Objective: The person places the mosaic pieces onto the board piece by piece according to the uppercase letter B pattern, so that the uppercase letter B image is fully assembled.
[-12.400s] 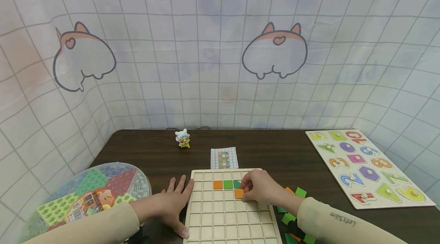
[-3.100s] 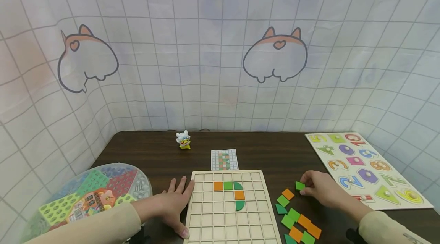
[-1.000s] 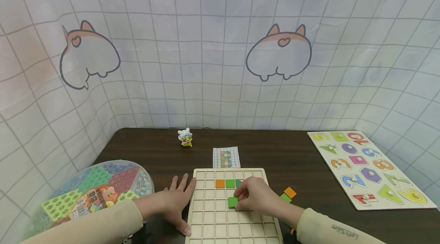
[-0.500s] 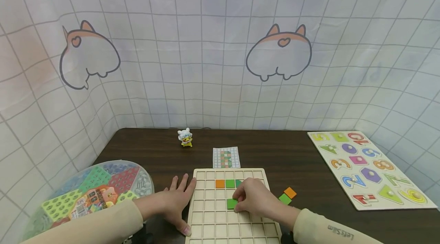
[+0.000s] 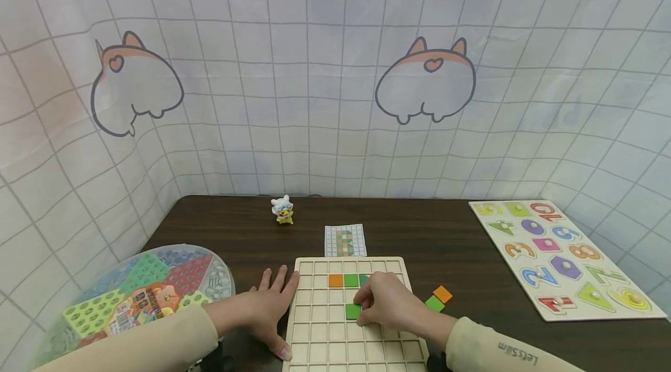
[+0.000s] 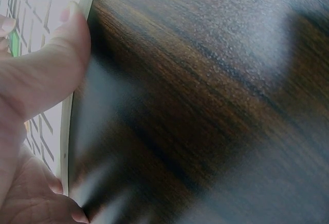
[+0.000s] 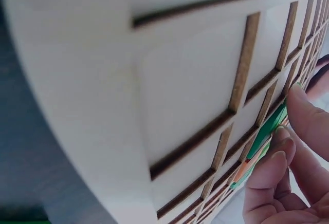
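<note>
The wooden grid board lies on the dark table, and my left hand rests along its left edge with fingers spread. In the left wrist view the left thumb lies on the board's rim. My right hand pinches a green square tile at the grid's middle, below the top row of tiles. That row has an orange tile, a green tile and a dark green piece partly behind the hand. The right wrist view shows thumb and fingers at the tile.
Behind the board lies a printed pattern card, with a small figurine to its left. A round clear container is at left, a number puzzle board at right. Loose orange and green tiles lie beside the right forearm.
From the loose tiles at right, my right hand has carried a green tile left to the grid, then shifted it slightly left and down. The left hand has stayed on the board's edge.
</note>
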{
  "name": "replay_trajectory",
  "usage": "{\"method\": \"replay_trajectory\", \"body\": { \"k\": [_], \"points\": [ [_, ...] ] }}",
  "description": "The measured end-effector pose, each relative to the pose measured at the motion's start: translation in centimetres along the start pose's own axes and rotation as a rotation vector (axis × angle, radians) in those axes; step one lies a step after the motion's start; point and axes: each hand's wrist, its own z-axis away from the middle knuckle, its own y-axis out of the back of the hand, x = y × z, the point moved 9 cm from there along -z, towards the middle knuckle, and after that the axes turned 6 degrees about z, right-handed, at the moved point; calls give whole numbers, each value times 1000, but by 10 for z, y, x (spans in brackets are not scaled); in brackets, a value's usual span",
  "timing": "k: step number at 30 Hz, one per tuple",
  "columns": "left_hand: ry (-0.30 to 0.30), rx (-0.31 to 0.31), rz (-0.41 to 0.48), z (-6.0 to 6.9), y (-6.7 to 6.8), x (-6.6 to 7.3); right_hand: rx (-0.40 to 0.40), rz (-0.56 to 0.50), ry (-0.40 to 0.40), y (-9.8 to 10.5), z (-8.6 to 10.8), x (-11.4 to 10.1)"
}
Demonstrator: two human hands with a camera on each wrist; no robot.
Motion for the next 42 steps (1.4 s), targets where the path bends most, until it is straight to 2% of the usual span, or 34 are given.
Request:
{"method": "replay_trajectory", "body": {
  "k": [9,16,23,29,37,42],
  "points": [
    [17,1,-5,0,0,0,-19,10,37,-3,-3,-3],
    [17,-10,-2,1,0,0,-28,4,24,-4,-3,-1],
    [-2,-8,9,-1,-1,-3,-1,-31,-2,10,3,6],
    [-4,-5,12,0,1,0,31,-34,-62,33,13,32],
    [-6,-4,9,1,1,2,77,-30,-127,68,33,84],
    [-5,-2,2,-1,0,0,81,-28,-136,85,45,113]
  ]
}}
